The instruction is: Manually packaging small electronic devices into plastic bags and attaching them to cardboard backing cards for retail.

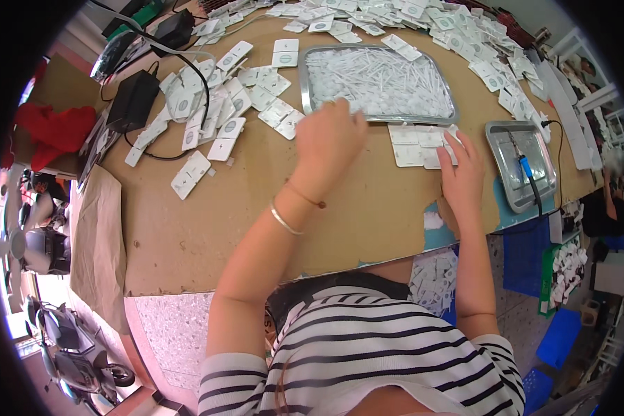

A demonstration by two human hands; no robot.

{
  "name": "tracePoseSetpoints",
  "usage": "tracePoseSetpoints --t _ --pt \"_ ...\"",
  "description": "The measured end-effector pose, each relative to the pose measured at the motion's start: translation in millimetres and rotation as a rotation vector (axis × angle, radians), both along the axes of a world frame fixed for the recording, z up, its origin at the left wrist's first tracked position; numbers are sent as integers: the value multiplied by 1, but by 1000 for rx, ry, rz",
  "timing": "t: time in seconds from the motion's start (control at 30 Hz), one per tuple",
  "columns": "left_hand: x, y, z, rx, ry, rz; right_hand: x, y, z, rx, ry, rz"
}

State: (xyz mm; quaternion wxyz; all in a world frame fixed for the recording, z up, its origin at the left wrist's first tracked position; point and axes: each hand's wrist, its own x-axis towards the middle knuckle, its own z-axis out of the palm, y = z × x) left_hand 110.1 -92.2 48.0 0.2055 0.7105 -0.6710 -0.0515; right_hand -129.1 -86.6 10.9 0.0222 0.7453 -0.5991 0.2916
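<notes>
My left hand [331, 136] is at the near left rim of a metal tray [381, 118] heaped with small white plastic sticks [378, 76]. Its fingers curl inward, slightly blurred, and what they hold, if anything, is hidden. Just below the tray's near edge lie white card-like plastic pieces [409, 145], side by side in a block. My right hand [462, 166] rests at the right end of that block, fingers stretched out and touching the pieces.
Loose white pieces [218, 104] lie left of the tray, beside a black power adapter [133, 102]. More pieces [457, 35] are piled at the far right. A smaller metal tray [509, 187] holds a blue-handled soldering iron [525, 166]. Brown cardboard [208, 236] covers the table.
</notes>
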Motion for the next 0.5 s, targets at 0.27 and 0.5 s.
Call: tracePoseSetpoints --t 0.27,0.5 --pt "113 29 -30 -102 -101 -281 71 -41 21 -58 -94 288" --pt "102 61 -31 -311 -365 -158 146 -115 11 22 113 287"
